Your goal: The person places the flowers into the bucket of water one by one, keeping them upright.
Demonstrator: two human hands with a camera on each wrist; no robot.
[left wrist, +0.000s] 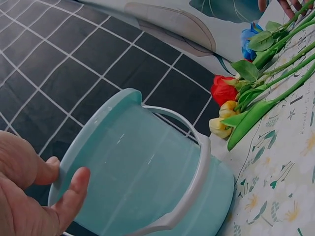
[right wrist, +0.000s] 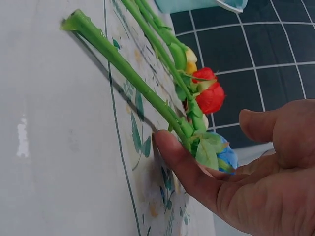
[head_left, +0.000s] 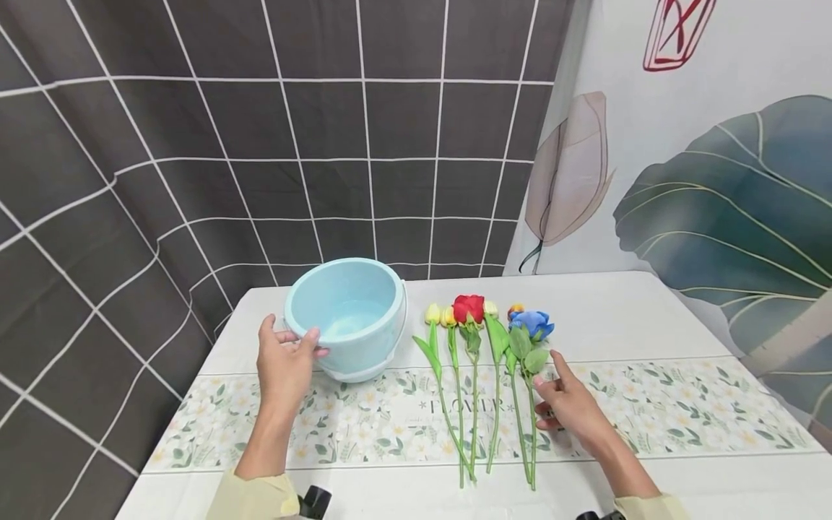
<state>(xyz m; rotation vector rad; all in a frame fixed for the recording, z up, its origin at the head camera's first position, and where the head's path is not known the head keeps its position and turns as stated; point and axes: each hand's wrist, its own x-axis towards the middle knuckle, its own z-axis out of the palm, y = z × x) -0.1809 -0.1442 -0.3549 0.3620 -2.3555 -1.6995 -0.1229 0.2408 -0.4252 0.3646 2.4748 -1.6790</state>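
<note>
In the head view, we see a pale blue bucket (head_left: 360, 348) toward the left of a white desk (head_left: 624, 310), its mouth facing up. The left hand (head_left: 286, 372) is at the near left of its rim (head_left: 354, 339), and its narrow grip holds that edge. To the bucket's right lie six flowers on long green stems, heads pointing away from us: a pale yellow tulip (head_left: 433, 313), an orange-yellow tulip (head_left: 447, 317), a red flower (head_left: 469, 309), a whitish tulip (head_left: 490, 308), a small orange bloom (head_left: 516, 309) and a blue flower (head_left: 533, 324). The right hand (head_left: 572, 408) is just beside the blue flower's stem, its grip wide. A dark gridded cloth (head_left: 403, 130) hangs behind.

In the left wrist view, we see digits at the rim, one of them along the bucket's outer wall. The white handle (left wrist: 199, 169) hangs against that wall, with the flower heads beyond.

In the right wrist view, we find one fingertip at the stem (right wrist: 133, 74), below the blue flower's leaves; we cannot tell whether they touch. The thumb stands well apart, and fingers partly hide the blue petals.
</note>
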